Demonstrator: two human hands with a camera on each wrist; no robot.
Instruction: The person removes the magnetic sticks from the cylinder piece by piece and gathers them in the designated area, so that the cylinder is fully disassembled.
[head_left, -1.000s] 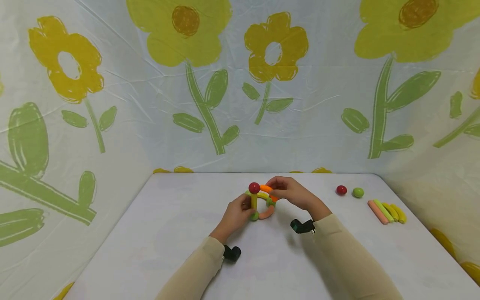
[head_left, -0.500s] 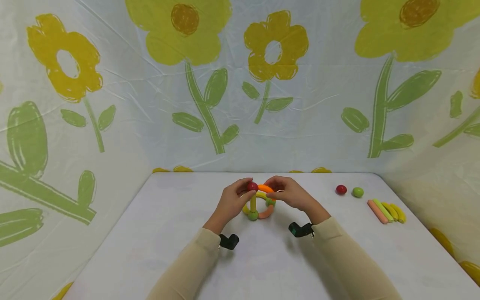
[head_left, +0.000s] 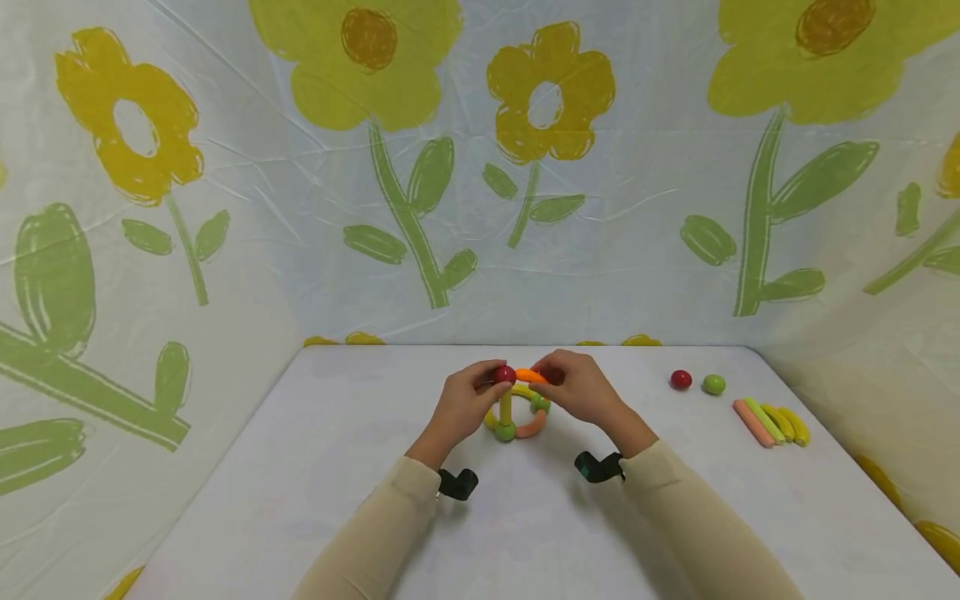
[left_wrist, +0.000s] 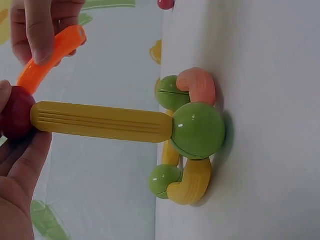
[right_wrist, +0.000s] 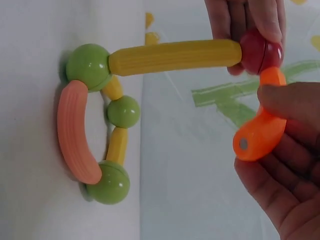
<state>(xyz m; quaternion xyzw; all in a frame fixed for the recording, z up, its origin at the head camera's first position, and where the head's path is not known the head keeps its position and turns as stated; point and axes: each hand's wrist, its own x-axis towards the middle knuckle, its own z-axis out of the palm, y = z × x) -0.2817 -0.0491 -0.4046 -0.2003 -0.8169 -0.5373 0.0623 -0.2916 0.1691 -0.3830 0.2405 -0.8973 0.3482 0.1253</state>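
A ring of curved rods and green balls (left_wrist: pixel 198 131) lies on the table, with a salmon curved rod (right_wrist: pixel 76 131) and yellow curved rods (left_wrist: pixel 191 182) between the balls. From one green ball a straight yellow rod (head_left: pixel 506 407) stands upright, topped by a red ball (left_wrist: pixel 18 113). My left hand (head_left: pixel 470 400) pinches this red ball between thumb and fingers. An orange curved rod (right_wrist: pixel 265 127) is pinched in my right hand (head_left: pixel 588 388). One end of it touches the red ball; its free end shows a grey metal disc in the right wrist view.
At the table's right lie a loose red ball (head_left: pixel 681 380) and a green ball (head_left: pixel 714 384). Beside them are a salmon rod (head_left: pixel 753 423), a light green rod (head_left: pixel 764 421) and yellow curved rods (head_left: pixel 794 426). A flower-printed cloth (head_left: pixel 630 275) hangs behind the table.
My left hand has moved up from the lower part of the upright yellow rod to the red ball. The orange rod's free end has swung up, away from the ring.
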